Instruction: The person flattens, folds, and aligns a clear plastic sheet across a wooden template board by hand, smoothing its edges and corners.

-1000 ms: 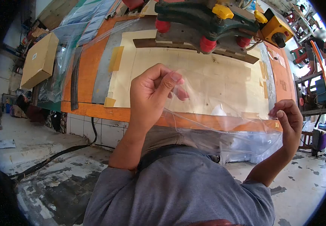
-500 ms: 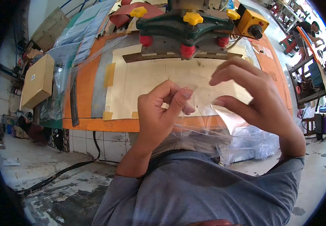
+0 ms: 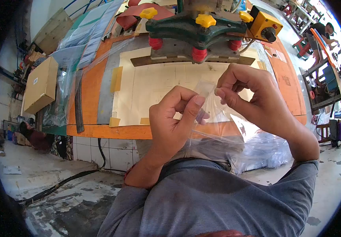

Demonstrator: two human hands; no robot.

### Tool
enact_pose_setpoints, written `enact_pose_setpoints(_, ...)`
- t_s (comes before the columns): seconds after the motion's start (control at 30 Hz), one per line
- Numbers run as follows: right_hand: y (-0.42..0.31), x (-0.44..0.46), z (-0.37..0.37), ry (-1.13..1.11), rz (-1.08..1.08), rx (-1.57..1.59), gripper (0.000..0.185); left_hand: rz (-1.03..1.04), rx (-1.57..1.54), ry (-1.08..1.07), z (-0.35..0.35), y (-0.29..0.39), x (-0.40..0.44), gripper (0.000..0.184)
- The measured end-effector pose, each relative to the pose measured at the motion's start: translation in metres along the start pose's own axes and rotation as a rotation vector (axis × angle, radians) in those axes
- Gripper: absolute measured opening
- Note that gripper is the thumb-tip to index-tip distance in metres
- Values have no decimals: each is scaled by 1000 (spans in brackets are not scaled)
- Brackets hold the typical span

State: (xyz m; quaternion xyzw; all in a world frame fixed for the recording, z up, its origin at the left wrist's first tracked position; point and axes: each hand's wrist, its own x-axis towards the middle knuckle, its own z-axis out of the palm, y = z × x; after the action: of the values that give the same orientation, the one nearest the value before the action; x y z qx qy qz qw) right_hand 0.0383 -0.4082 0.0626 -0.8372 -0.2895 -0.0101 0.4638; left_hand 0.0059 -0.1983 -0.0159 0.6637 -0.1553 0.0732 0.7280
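Note:
A thin, clear plastic sheet (image 3: 213, 103) stretches between my hands and hangs down over the table's front edge toward my lap. My left hand (image 3: 178, 114) pinches one part of it between thumb and forefinger. Close by on the right, my right hand (image 3: 253, 93) has its thumb and fingertips closed on the sheet's upper edge. Behind both hands lies a cream board (image 3: 146, 83), taped down on the orange table (image 3: 95, 131). More crumpled clear plastic (image 3: 263, 152) is bunched below the right forearm.
Above the board stands a dark green press head (image 3: 198, 31) with yellow knobs and red feet. A yellow control box (image 3: 265, 25) is at its right. A dark strip (image 3: 79, 102) lies at the table's left, near a cardboard box (image 3: 41, 85). A person (image 3: 322, 37) is far right.
My right hand, spread apart before, has come in toward the left hand and closed on the plastic sheet. My left hand keeps its pinch and has shifted slightly right.

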Motion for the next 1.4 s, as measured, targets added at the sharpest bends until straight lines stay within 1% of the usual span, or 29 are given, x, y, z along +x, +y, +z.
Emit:
enact_pose_setpoints(0.1,1,-1,-1,-16,31,50,17,-35,-26,-8,1,3,1,15)
enact_pose_setpoints(0.2,4,1,-3,-35,35,55,14,-28,3,5,3,4,2,12)
enact_pose_setpoints(0.27,4,2,-5,-62,44,84,12,-3,-47,29,6,2,3,12)
enact_pose_setpoints(0.4,0,2,-7,-62,71,60,13,-32,-34,1,0,2,1,13)
enact_pose_setpoints(0.5,0,0,-6,-72,122,109,14,-78,-66,-2,0,2,1,14)
enact_pose_setpoints(0.57,2,-1,-7,-95,150,223,15,-33,-69,-8,-1,2,2,17)
enact_pose_setpoints(0.6,3,-1,-6,-93,151,225,15,-34,-68,-10,0,4,2,17)
enact_pose_setpoints(0.67,4,-2,-4,-125,232,429,14,-67,-104,41,2,11,4,16)
enact_pose_setpoints(0.8,0,-2,0,-111,221,491,14,-61,-41,43,-1,11,4,19)
enact_pose_setpoints(0.87,-4,-1,-1,-117,252,603,13,-66,-104,17,-2,10,4,16)
enact_pose_setpoints(1.0,2,-3,0,-142,274,564,14,-79,-108,1,-1,12,6,14)
enact_pose_setpoints(1.07,5,-3,1,-168,253,462,17,-78,-89,-20,-2,10,6,14)
enact_pose_setpoints(1.1,4,-3,1,-168,254,463,17,-79,-88,-20,-2,10,6,14)
enact_pose_setpoints(1.17,2,-3,-2,-182,286,280,21,-85,-114,8,-1,11,6,14)
enact_pose_setpoints(1.2,3,-3,-2,-182,286,281,21,-86,-114,7,-2,11,6,14)
enact_pose_setpoints(1.27,6,-4,-1,-171,219,230,20,-48,-54,-20,-4,12,6,15)
enact_pose_setpoints(1.4,8,-6,3,-144,170,262,19,-28,-26,-32,-3,13,7,16)
